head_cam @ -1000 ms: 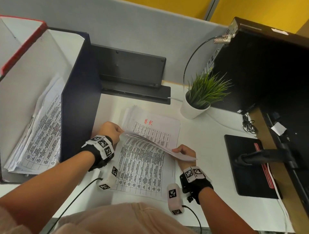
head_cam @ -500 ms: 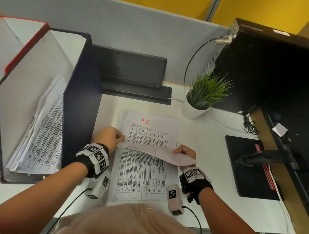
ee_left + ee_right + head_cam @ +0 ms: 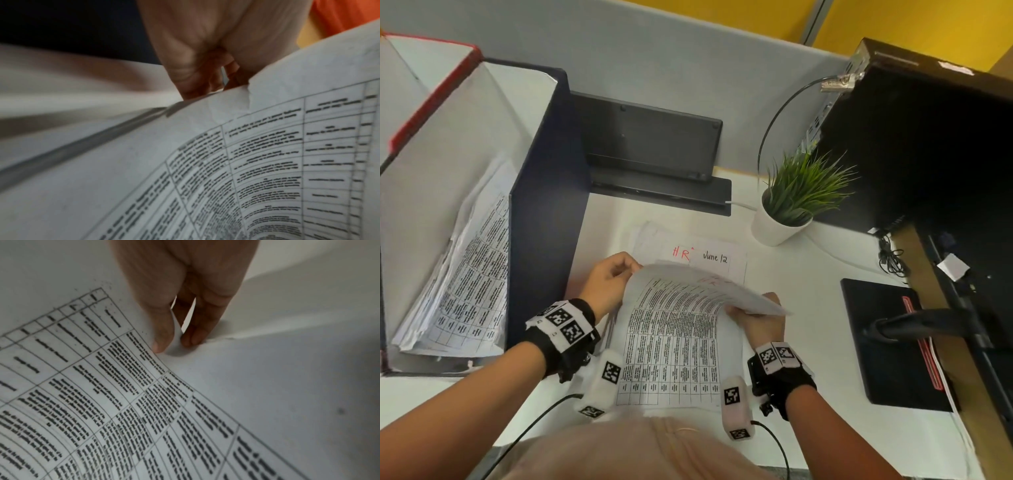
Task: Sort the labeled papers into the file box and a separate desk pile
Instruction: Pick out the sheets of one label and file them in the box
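Note:
A printed table sheet (image 3: 674,335) lies in front of me on the white desk (image 3: 808,274), its far end curled up toward me. My left hand (image 3: 611,279) pinches its far left corner. My right hand (image 3: 760,317) pinches its right edge, thumb on top in the right wrist view (image 3: 162,337). Behind it lies a desk pile (image 3: 698,253) whose top sheet reads "HR" in red and "June 12". The file box (image 3: 544,222), dark blue with a grey inside, stands at the left with several table sheets (image 3: 465,284) leaning in it.
A black stand (image 3: 654,164) sits against the grey partition behind the pile. A potted green plant (image 3: 791,205) stands at the right rear. A black pad (image 3: 887,346) and a monitor arm (image 3: 928,322) occupy the right side, under a dark monitor.
Both hands have lifted the sheet's far end higher and curled it toward me, so its printed side now faces up. The pile's "June 12" note has come into sight.

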`<state>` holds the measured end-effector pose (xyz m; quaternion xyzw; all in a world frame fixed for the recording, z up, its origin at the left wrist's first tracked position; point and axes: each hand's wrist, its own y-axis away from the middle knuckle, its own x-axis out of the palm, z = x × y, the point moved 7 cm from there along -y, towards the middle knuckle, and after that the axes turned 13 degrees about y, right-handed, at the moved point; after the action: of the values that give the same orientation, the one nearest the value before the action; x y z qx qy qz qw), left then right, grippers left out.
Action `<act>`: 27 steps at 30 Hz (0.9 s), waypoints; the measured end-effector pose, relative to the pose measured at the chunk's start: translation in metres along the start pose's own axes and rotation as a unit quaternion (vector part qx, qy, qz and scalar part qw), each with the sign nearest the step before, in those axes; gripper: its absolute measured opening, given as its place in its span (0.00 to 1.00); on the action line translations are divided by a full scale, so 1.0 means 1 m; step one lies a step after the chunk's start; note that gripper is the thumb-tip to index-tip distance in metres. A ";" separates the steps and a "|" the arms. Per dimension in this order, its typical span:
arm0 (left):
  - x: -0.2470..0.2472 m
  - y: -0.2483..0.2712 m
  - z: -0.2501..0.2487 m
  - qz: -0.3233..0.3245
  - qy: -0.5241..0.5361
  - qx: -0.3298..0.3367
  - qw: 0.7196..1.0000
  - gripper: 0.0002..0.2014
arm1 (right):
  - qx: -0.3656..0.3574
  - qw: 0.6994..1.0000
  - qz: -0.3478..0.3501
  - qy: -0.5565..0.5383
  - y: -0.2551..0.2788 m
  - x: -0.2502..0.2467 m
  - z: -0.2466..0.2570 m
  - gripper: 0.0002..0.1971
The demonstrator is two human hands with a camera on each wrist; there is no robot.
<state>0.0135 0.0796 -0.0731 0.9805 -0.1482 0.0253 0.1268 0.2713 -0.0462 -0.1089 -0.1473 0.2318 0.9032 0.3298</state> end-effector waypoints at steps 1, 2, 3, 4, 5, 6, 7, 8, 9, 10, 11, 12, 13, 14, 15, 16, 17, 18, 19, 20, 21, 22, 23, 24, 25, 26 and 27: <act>0.000 0.000 0.002 -0.002 0.016 -0.014 1.000 0.16 | -0.024 1.000 0.001 -0.007 0.000 0.000 0.002 0.21; 0.000 0.000 0.004 -0.006 0.033 -0.029 0.999 0.16 | -0.042 0.999 0.019 -0.025 0.000 0.002 0.006 0.20; -0.001 -0.001 0.006 -0.010 0.049 -0.044 0.998 0.17 | -0.051 0.998 0.033 -0.025 0.001 0.003 0.009 0.20; 0.000 -0.001 0.007 -0.012 0.059 -0.057 0.997 0.16 | -0.044 0.998 0.040 -0.012 -0.001 0.004 0.008 0.22; 0.000 -0.001 0.007 -0.013 0.066 -0.068 0.995 0.16 | -0.043 0.998 0.041 0.016 -0.002 0.004 0.006 0.21; 0.001 -0.002 0.007 -0.011 0.072 -0.080 0.994 0.16 | -0.022 0.998 0.048 0.023 -0.003 0.006 0.002 0.15; 0.002 -0.002 0.008 -0.009 0.083 -0.092 0.992 0.16 | -0.008 0.998 0.052 0.036 -0.001 0.007 -0.001 0.09; 0.002 -0.002 0.008 -0.006 0.088 -0.103 0.991 0.15 | 0.006 0.998 0.057 0.019 -0.002 0.007 -0.005 0.08; 0.001 -0.002 0.007 -0.008 0.086 -0.111 0.990 0.13 | 0.002 0.999 0.054 0.001 -0.003 0.007 -0.007 0.11; -0.001 -0.003 0.008 -0.017 0.077 -0.118 0.990 0.12 | 0.014 0.998 0.053 -0.027 -0.003 0.007 -0.008 0.16; -0.005 -0.005 0.009 -0.034 0.064 -0.122 0.990 0.13 | 0.024 0.998 0.046 -0.038 -0.004 0.005 -0.009 0.19; -0.010 -0.007 0.010 -0.059 0.045 -0.123 0.990 0.15 | 0.053 0.995 0.055 -0.069 -0.005 0.005 -0.012 0.20; -0.015 -0.010 0.011 -0.084 0.014 -0.119 0.989 0.16 | 0.083 0.988 0.057 -0.120 -0.004 0.006 -0.014 0.21; -0.020 -0.013 0.012 -0.100 -0.028 -0.112 0.988 0.14 | 0.112 0.977 0.061 -0.172 -0.004 0.007 -0.016 0.22; -0.023 -0.015 0.013 -0.101 -0.075 -0.109 0.986 0.11 | 0.126 0.970 0.065 -0.196 -0.004 0.008 -0.018 0.24; -0.024 -0.017 0.014 -0.091 -0.122 -0.112 0.982 0.09 | 0.133 0.968 0.067 -0.200 -0.003 0.009 -0.018 0.25; -0.024 -0.018 0.016 -0.077 -0.164 -0.119 0.976 0.10 | 0.135 0.967 0.066 -0.205 -0.003 0.010 -0.017 0.26; -0.024 -0.019 0.018 -0.067 -0.200 -0.126 0.969 0.12 | 0.139 0.966 0.068 -0.207 -0.002 0.010 -0.016 0.26; -0.025 -0.019 0.018 -0.065 -0.227 -0.129 0.963 0.14 | 0.145 0.963 0.072 -0.214 -0.001 0.011 -0.016 0.26; -0.024 -0.020 0.017 -0.066 -0.248 -0.129 0.958 0.16 | 0.149 0.961 0.072 -0.221 0.000 0.011 -0.017 0.26; -0.024 -0.020 0.016 -0.069 -0.267 -0.129 0.953 0.17 | 0.150 0.960 0.071 -0.227 0.000 0.012 -0.017 0.26; -0.023 -0.021 0.013 -0.072 -0.286 -0.128 0.947 0.17 | 0.148 0.959 0.070 -0.230 0.000 0.012 -0.016 0.25; -0.022 -0.021 0.011 -0.075 -0.305 -0.129 0.941 0.17 | 0.144 0.961 0.066 -0.229 0.000 0.011 -0.017 0.24; -0.020 -0.021 0.008 -0.076 -0.324 -0.132 0.934 0.17 | 0.141 0.961 0.065 -0.227 0.000 0.012 -0.017 0.24; -0.020 -0.020 0.007 -0.078 -0.343 -0.137 0.926 0.18 | 0.138 0.962 0.064 -0.229 0.000 0.011 -0.017 0.24; -0.020 -0.020 0.005 -0.079 -0.360 -0.145 0.918 0.19 | 0.131 0.963 0.063 -0.227 -0.001 0.011 -0.017 0.24; -0.019 -0.019 0.004 -0.079 -0.375 -0.152 0.911 0.20 | 0.122 0.967 0.063 -0.213 0.000 0.011 -0.016 0.24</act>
<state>0.0007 0.1018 -0.0837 0.8952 -0.1085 -0.3770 0.2113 0.2655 -0.0485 -0.1271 0.1044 0.2738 0.8974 0.3298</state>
